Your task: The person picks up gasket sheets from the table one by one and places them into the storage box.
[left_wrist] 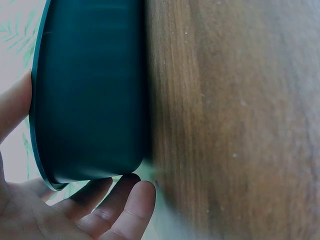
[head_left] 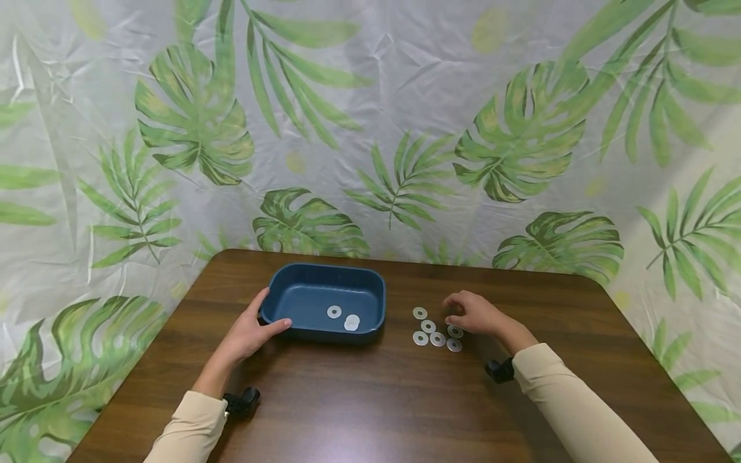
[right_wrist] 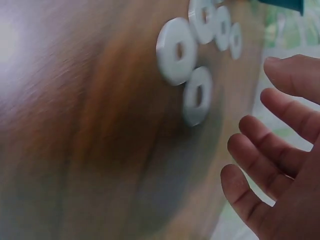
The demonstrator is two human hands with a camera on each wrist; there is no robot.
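The left hand [head_left: 246, 334] gripped the bin [head_left: 330, 275]; the right hand [head_left: 479, 314] hung loosely spread, apparently empty, near light-looking, stiff washers [right_wrist: 167, 55] best pinched by their rims.

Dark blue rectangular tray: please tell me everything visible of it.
This dark blue rectangular tray, apparently smooth plastic, has rounded corners, raised walls and a thin rim. It stands upright on the brown wooden table. Pale round washers lie inside, two apparently overlapping. The left grip holds its left end, thumb at the near rim.

a blue tub [head_left: 289, 334] stands upright with pale washers [head_left: 352, 322] inside, more ring washers [head_left: 433, 338] lying flat nearby.
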